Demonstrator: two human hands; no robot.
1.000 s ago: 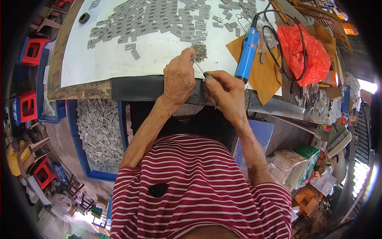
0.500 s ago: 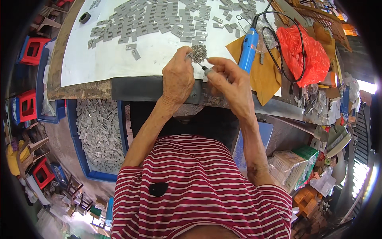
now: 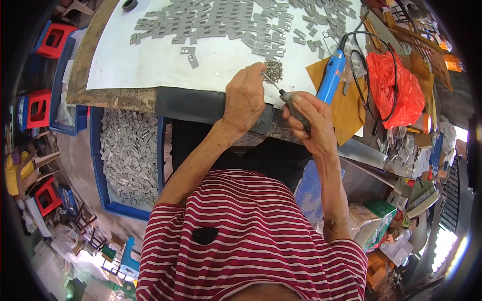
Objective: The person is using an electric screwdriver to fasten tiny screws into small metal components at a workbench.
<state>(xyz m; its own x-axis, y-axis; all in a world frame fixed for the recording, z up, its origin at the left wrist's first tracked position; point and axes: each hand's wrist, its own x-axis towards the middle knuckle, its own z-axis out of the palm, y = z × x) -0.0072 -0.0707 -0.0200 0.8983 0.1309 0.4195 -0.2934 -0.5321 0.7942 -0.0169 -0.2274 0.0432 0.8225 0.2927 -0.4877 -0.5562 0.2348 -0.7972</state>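
My right hand [image 3: 317, 120] wraps round the grey handle of a screwdriver [image 3: 297, 113]. Its thin metal shaft slants up and left to the fingertips of my left hand [image 3: 244, 100]. Those fingers are pinched together at the screwdriver's tip, and whatever they hold is hidden behind them. Just beyond the tip lies a heap of tiny metal screws [image 3: 274, 68] on a white sheet [image 3: 135, 65]. Farther back, many small grey rectangular pieces with holes [image 3: 216, 22] spread across the sheet, some in rows, and a few lie apart at the left.
Right of my hands, a blue corded power screwdriver [image 3: 331, 78] rests on brown paper [image 3: 351, 118] beside a red plastic bag [image 3: 396, 90]. A black ring [image 3: 129, 5] sits far left. Below the table edge stands a blue bin [image 3: 95, 155] full of grey pieces. Red stools [image 3: 39, 109] stand left.
My right hand has shifted from a fingertip hold to a fuller wrap round the screwdriver handle. The view has shifted, so the table appears farther right and higher. My left hand stays pinched by the screws.
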